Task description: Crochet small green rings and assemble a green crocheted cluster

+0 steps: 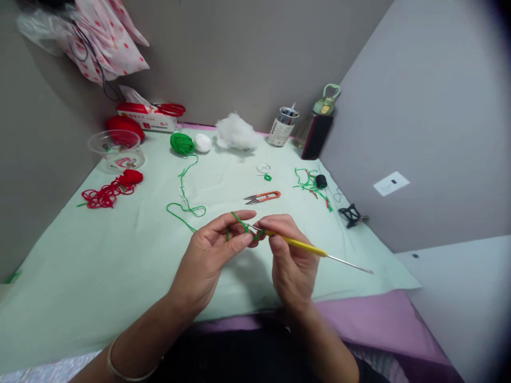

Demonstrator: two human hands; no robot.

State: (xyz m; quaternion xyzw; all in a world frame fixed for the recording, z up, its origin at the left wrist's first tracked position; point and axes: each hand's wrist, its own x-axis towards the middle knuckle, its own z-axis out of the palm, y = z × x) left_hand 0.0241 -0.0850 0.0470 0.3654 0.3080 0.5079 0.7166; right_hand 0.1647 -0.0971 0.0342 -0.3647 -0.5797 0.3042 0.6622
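Observation:
My left hand (217, 244) pinches green yarn (235, 216) between thumb and fingers, with a strand over the raised index finger. In my right hand (293, 260) is a crochet hook with a yellow handle (305, 245), held like a pen. Its near metal tip meets the green yarn between the two hands; the other metal end points right. From my left hand the strand runs back over the cloth to a green yarn ball (182, 143). Orange-handled thread snips (262, 198) lie just beyond my fingers.
A pale green cloth (120, 266) covers the table. At the back stand a tissue box (147, 118), white stuffing (236, 132), a pen tin (282, 126) and a phone (317, 137) leaning on a bottle (325, 101). Red yarn (106, 192) and a clear tub (123, 157) are left; yarn scraps (307, 181) lie right.

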